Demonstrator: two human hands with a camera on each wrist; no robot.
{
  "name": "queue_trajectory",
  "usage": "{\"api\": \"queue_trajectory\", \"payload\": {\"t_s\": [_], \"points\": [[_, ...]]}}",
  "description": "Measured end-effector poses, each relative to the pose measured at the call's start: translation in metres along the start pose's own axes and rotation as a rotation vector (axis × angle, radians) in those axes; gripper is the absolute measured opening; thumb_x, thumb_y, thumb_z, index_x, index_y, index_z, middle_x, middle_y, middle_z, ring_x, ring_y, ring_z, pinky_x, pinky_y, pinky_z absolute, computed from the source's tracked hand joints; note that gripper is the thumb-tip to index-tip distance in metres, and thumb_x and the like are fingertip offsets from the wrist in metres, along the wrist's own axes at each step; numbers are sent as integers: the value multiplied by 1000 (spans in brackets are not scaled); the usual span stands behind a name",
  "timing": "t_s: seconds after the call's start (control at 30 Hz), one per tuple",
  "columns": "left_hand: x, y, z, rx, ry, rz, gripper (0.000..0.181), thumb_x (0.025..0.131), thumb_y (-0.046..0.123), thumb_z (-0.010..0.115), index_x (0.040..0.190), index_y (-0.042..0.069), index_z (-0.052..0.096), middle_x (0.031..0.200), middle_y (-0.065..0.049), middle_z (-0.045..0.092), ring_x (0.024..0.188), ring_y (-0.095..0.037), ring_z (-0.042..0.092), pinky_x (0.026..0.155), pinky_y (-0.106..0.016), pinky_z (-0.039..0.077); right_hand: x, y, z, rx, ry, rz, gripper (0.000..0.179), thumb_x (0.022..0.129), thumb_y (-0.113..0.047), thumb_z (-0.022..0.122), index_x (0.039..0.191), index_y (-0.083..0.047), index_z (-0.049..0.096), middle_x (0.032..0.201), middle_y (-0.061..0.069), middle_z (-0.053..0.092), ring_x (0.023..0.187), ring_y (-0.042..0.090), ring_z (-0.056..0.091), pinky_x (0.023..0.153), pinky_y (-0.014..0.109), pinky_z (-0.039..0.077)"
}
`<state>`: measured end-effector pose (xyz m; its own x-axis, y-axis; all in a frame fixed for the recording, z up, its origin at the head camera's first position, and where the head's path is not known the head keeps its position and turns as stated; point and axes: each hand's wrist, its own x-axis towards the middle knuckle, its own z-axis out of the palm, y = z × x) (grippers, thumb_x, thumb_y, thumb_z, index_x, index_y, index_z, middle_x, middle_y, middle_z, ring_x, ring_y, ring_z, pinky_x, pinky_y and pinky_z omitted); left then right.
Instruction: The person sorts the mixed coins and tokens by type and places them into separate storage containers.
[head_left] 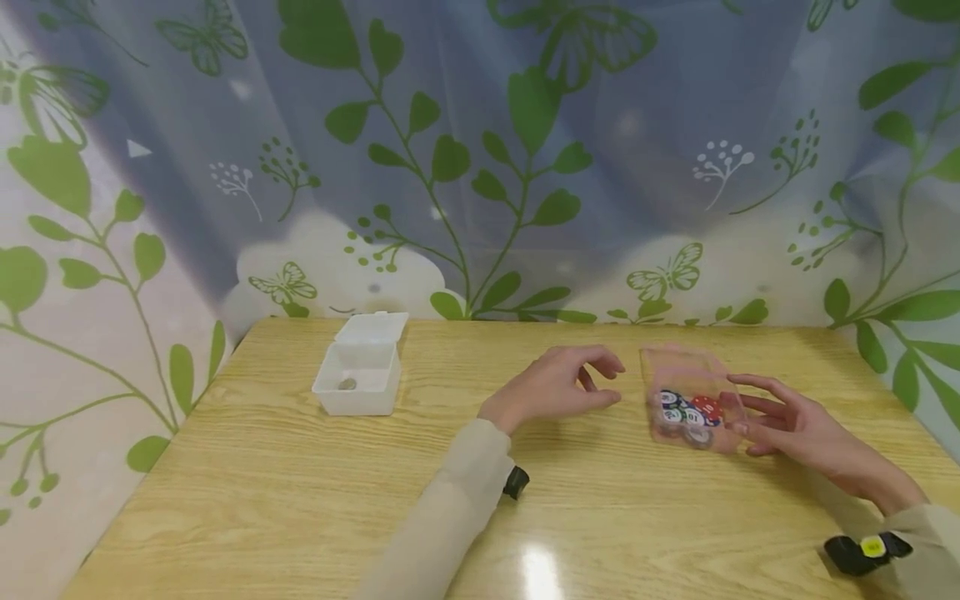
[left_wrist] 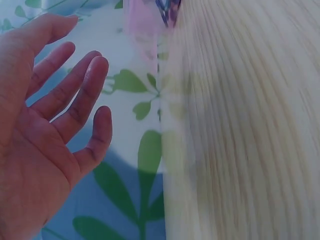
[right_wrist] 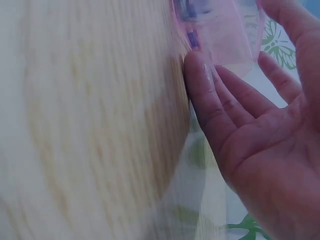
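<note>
A clear pink plastic box (head_left: 731, 442) sits on the right side of the table. Inside it lie several poker chips (head_left: 705, 408) in red, blue and green, with round silvery pieces (head_left: 699, 436) near its front. My right hand (head_left: 795, 425) is at the box's right side, fingertips against the wall; the right wrist view shows its fingers (right_wrist: 205, 95) mostly straight beside the pink plastic. To the left of the box, my left hand (head_left: 558, 383) hovers with loosely bent fingers and nothing in them. Its palm (left_wrist: 37, 160) faces the box in the left wrist view.
A small white box (head_left: 375, 398) with its lid (head_left: 372, 327) raised stands at the back left. One small round coin-like piece (head_left: 347, 384) lies in it. Behind the wooden table (head_left: 300, 500) hangs a leaf-patterned curtain (head_left: 480, 167).
</note>
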<state>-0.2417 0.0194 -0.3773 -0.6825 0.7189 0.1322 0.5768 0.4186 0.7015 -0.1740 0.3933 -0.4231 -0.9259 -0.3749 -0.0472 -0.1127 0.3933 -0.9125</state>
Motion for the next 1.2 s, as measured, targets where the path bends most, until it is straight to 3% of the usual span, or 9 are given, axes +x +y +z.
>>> {"api": "queue_trajectory", "payload": {"t_s": [0.27, 0.4, 0.47, 0.6, 0.77, 0.97, 1.03, 1.2], "points": [[-22, -8, -17, 80, 3, -17, 35, 97, 34, 70, 130, 23, 64, 127, -1, 69, 89, -1, 66, 90, -25, 53, 6, -7, 7, -94, 96, 44, 64, 104, -14, 61, 158, -7, 29, 131, -33, 54, 110, -17, 58, 73, 35, 61], [-33, -10, -24, 104, 6, -35, 36, 96, 35, 70, 130, 23, 64, 128, 0, 69, 92, -3, 66, 88, -24, 53, 13, -12, 12, -140, 140, 80, 66, 104, -20, 63, 158, -6, 29, 144, -8, 53, 108, -17, 58, 73, 36, 61], [-38, -10, -27, 115, 9, -47, 36, 96, 35, 71, 130, 24, 64, 128, 1, 69, 94, -4, 66, 87, -24, 53, 16, -13, 15, -144, 150, 71, 66, 103, -19, 62, 158, -5, 29, 145, -2, 51, 107, -15, 60, 74, 35, 61], [-48, -14, -31, 132, 13, -63, 37, 96, 35, 71, 130, 23, 64, 129, 2, 69, 95, -5, 66, 87, -24, 53, 21, -15, 19, -131, 163, 45, 66, 102, -20, 64, 157, -5, 30, 136, -15, 51, 106, -14, 61, 75, 34, 61], [-62, -22, -34, 154, 25, -84, 38, 96, 35, 69, 131, 22, 64, 130, 3, 69, 95, -5, 66, 85, -26, 53, 23, -16, 22, -124, 166, 42, 65, 103, -20, 64, 157, -5, 31, 138, -11, 52, 106, -16, 59, 76, 33, 61], [-87, -26, -42, 197, 74, -128, 38, 96, 36, 68, 131, 22, 65, 129, 4, 70, 96, -7, 66, 84, -31, 53, 20, -22, 25, -144, 169, 68, 68, 103, -25, 63, 158, -3, 28, 153, 27, 45, 104, -18, 57, 76, 33, 61], [-97, -28, -46, 217, 96, -142, 37, 96, 35, 69, 130, 23, 65, 128, 4, 70, 95, -7, 66, 84, -32, 53, 20, -25, 26, -182, 176, 60, 69, 103, -27, 64, 158, -2, 29, 154, 36, 40, 102, -19, 56, 75, 32, 61], [-123, -31, -54, 245, 160, -173, 36, 94, 33, 70, 128, 22, 66, 127, 1, 71, 92, -8, 66, 80, -32, 53, 17, -35, 30, -407, 238, -13, 63, 100, -28, 68, 153, -6, 41, 146, 34, 52, 97, -25, 50, 68, 25, 59]]}}
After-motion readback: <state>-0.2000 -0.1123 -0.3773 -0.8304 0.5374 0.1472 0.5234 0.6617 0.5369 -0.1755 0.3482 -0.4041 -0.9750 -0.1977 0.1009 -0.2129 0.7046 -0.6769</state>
